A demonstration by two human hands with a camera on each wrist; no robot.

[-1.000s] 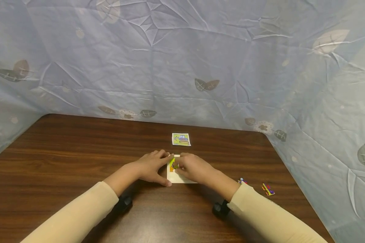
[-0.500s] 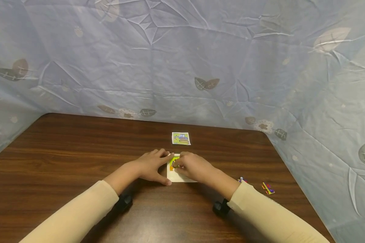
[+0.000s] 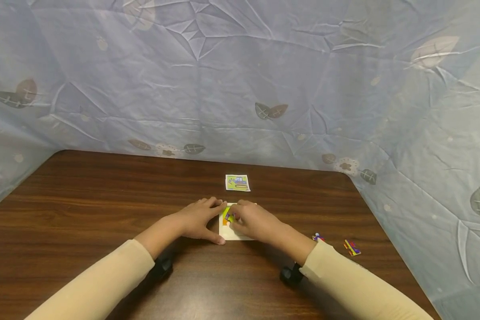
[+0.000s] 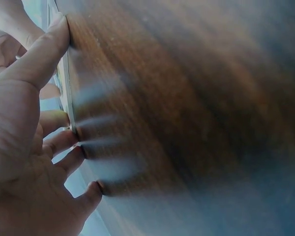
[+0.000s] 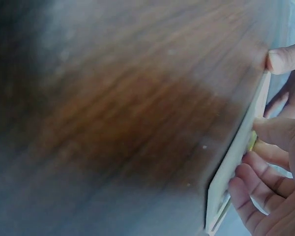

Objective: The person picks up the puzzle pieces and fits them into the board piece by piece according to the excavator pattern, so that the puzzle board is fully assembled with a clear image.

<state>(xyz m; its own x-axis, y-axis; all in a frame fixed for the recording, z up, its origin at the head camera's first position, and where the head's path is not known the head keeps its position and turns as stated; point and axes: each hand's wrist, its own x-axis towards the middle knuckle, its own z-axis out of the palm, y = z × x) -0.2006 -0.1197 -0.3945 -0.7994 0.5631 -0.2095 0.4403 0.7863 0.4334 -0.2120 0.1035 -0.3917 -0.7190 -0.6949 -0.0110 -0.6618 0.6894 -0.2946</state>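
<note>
A pale puzzle board (image 3: 240, 234) lies flat on the table, with yellow-green and orange pieces (image 3: 226, 218) fitted at its left side. My left hand (image 3: 200, 220) is spread, its thumb and fingertips resting along the board's left edge. Over the board's middle, my right hand (image 3: 258, 221) pinches a puzzle piece between thumb and forefinger. A yellow bit of that piece (image 5: 252, 141) shows in the right wrist view; the hand hides most of it. The left wrist view shows the left thumb (image 4: 56, 37) against the board's edge.
Behind the board lies a small picture card (image 3: 238, 182) of a digger. Two loose puzzle pieces, one purple and white (image 3: 318, 237) partly behind the right sleeve, one red and striped (image 3: 352, 247), lie to the right. A patterned cloth (image 3: 240, 89) hangs around the brown table (image 3: 104, 200).
The right fingertips have shifted slightly on the board, and a purple part shows more plainly beside them. The left hand stays at the board's edge.
</note>
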